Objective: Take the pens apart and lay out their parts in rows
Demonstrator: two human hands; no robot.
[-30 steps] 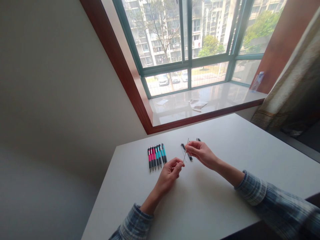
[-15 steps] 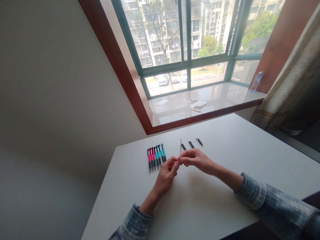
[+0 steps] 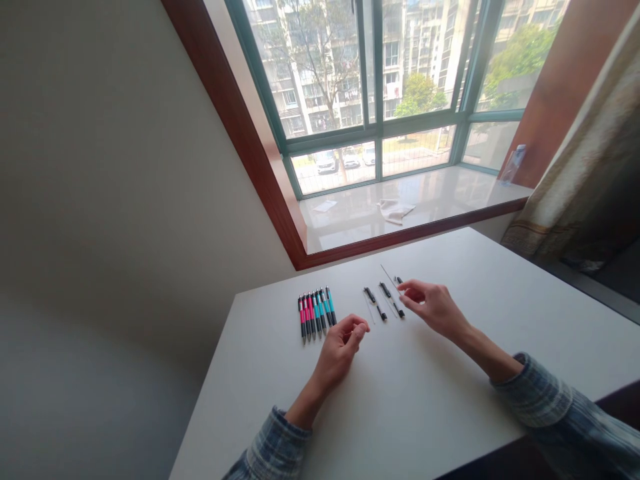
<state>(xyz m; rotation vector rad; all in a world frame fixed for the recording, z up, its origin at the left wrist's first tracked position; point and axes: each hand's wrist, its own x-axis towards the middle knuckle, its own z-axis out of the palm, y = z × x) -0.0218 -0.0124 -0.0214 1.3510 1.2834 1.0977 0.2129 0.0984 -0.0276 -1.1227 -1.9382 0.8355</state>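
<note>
My left hand (image 3: 344, 341) hovers just over the white table (image 3: 410, 400) with thumb and fingertips pinched together; what they hold, if anything, is too small to see. My right hand (image 3: 431, 305) reaches to the far side, its fingertips pinching the near end of a thin pen refill (image 3: 389, 275) that slants away to the upper left. Just left of that hand lie black pen parts (image 3: 384, 291) and another thin refill (image 3: 369, 310). A neat row of several pink and teal pens (image 3: 316, 312) lies left of my left hand.
The table's far edge meets a wall below a glossy window sill (image 3: 450, 190) with a crumpled cloth (image 3: 395, 210) and a paper scrap on it. A curtain (image 3: 585, 167) hangs at the right. A bottle (image 3: 517, 160) stands in the sill's right corner.
My hands have parted. The right hand carried the thin refill away from the left hand, right and farther out to the black pen parts. The left hand stayed, still pinched.
</note>
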